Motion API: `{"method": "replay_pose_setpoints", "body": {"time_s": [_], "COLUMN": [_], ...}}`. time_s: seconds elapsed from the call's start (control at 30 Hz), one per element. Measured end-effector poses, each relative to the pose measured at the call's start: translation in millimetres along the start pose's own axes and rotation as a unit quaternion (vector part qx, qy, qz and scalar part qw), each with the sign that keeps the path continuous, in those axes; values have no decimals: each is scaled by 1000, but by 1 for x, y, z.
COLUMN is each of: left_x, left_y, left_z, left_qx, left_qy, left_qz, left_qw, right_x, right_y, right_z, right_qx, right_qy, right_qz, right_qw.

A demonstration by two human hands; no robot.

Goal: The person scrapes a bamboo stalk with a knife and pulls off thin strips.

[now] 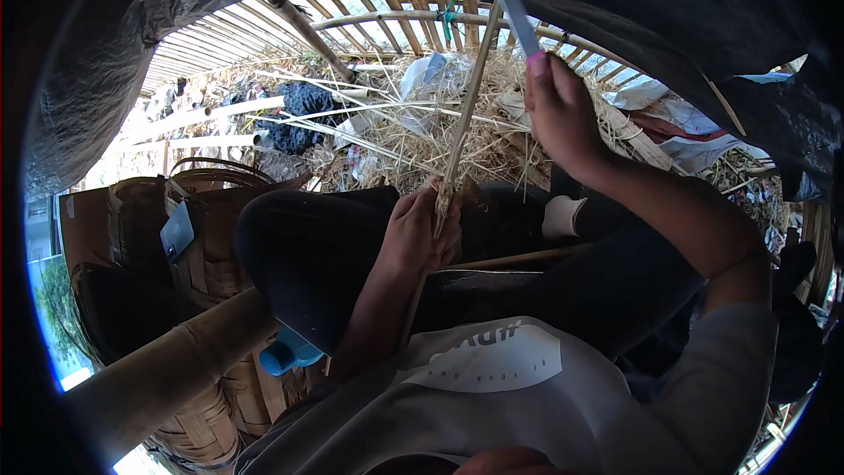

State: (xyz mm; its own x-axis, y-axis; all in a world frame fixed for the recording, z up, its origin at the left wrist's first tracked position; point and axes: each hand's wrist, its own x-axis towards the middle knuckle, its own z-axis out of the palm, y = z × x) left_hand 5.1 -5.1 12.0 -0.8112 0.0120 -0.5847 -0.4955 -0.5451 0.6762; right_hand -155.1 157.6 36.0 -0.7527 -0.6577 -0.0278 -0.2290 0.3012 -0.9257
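My left hand [417, 230] is closed round a long bamboo strip [475, 92] in front of my chest. The strip stands steeply, its upper end leaning a little to the right past the top of the view. My right hand [563, 110] is raised at the upper right, closed on a knife [516, 18]. Little of the knife's pink handle shows beside the thumb. The grey blade points up and left, close to the strip's upper part; I cannot tell whether they touch.
Shavings and thin strips [422, 136] litter the ground ahead, with a dark blue bundle [303, 114] among them. A slatted bamboo fence [378, 18] stands beyond. Woven baskets [211, 251], a thick bamboo pole [176, 369] and a blue bottle [290, 354] are at my left.
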Motion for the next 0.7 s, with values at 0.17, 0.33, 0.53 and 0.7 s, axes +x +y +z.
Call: {"method": "replay_pose_setpoints", "body": {"time_s": [0.17,0.33,0.53,0.7], "left_x": [4,5,4,5], "left_y": [-1,-1,-3,-1], "left_z": [-1,-1,4,0], "left_qx": [22,3,-22,5], "left_qy": [61,23,44,45], "left_qz": [8,2,-15,-6], "left_qw": [998,1000,999,999], "right_x": [4,-12,-12,4], "right_y": [3,19,3,8], "right_z": [9,21,9,6], "right_qx": [-36,-40,86,57], "right_qy": [-99,-138,12,-30], "right_qz": [6,-73,-33,60], "right_qw": [994,987,996,996]}}
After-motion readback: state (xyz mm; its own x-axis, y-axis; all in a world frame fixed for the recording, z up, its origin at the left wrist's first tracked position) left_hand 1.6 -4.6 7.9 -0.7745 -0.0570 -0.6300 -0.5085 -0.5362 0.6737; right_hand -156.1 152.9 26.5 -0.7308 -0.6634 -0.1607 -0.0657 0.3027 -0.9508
